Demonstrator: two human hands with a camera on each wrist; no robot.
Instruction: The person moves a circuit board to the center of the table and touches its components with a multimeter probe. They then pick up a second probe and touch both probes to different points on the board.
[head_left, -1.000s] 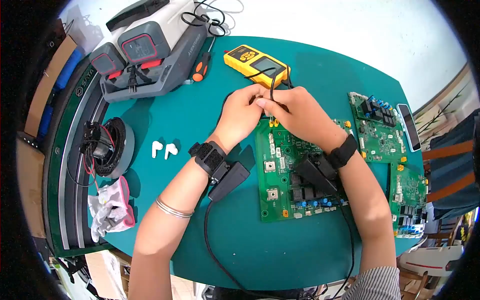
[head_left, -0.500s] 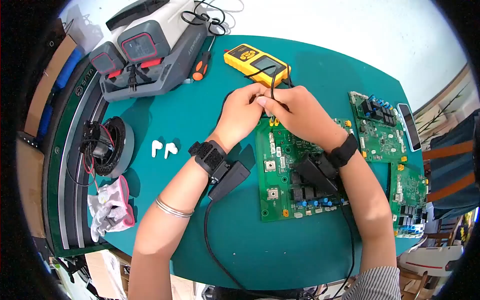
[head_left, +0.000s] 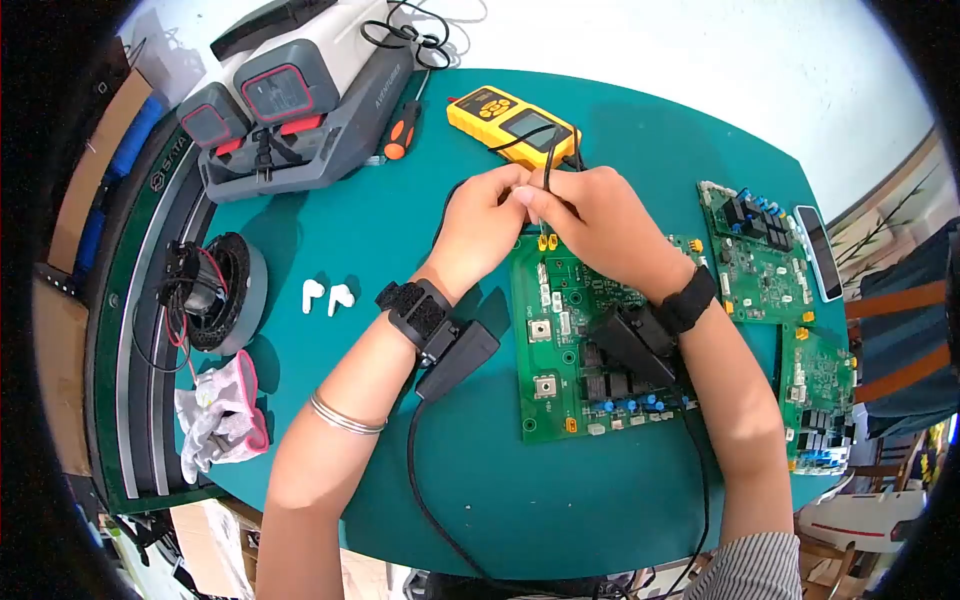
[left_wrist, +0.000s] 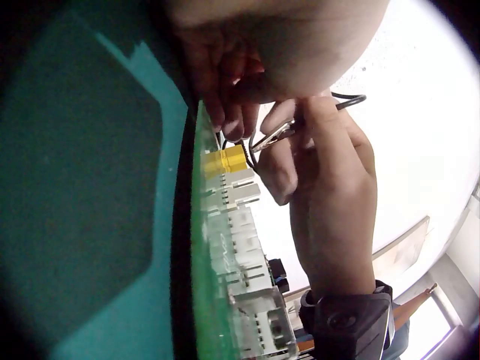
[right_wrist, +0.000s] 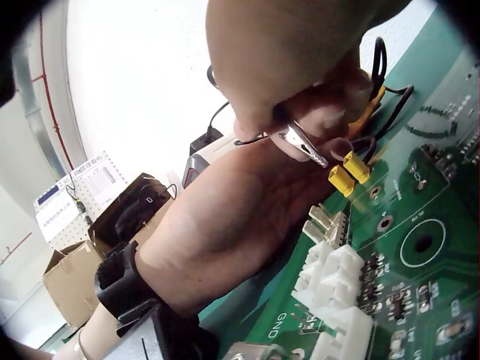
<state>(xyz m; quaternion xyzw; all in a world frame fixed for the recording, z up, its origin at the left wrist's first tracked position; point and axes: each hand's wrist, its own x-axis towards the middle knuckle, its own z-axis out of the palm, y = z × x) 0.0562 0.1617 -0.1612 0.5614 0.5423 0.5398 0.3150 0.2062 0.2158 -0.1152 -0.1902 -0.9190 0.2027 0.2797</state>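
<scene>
My right hand (head_left: 615,230) pinches a silver alligator clip (right_wrist: 304,145) on a black lead (head_left: 548,170). The clip's nose points down at two small yellow connectors (right_wrist: 342,181) on the edge of a green circuit board (head_left: 545,412). Close against it is my left hand (head_left: 480,228), with bent fingers at the same board edge; I cannot tell what they hold, as their tips are partly hidden. Black leads run from a yellow handheld meter (head_left: 490,108) just beyond both hands. The board lies flat under my right wrist.
Two more circuit boards (head_left: 765,270) and a phone (head_left: 818,253) lie at the right. White earbuds (head_left: 342,299), a glove (head_left: 225,410) and a round black-and-grey part (head_left: 240,295) are at the left. A screwdriver (head_left: 402,135) sits beside a grey battery-tool case (head_left: 340,145).
Both hands stay at the board's far edge. The black lead looped over my right fingers has shifted slightly right, and the right fingertips have moved slightly.
</scene>
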